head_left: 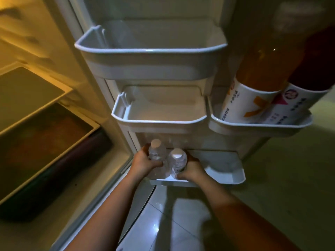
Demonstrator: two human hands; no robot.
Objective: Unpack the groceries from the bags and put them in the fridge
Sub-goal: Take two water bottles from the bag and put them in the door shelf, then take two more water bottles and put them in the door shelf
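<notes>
Both hands grip: left hand (145,163) and right hand (193,170) each wrap one clear plastic white-capped water bottle (157,151), (177,162) in the lowest white door bin (233,176); likely weighty, slick, best held mid-body.

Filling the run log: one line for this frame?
left hand: grips water bottle | right hand: grips second water bottle | both at bottom door shelf

chinese print on the orange bottle's label (241,104) and the dark bottle's label (297,104), too blurred to read
</notes>
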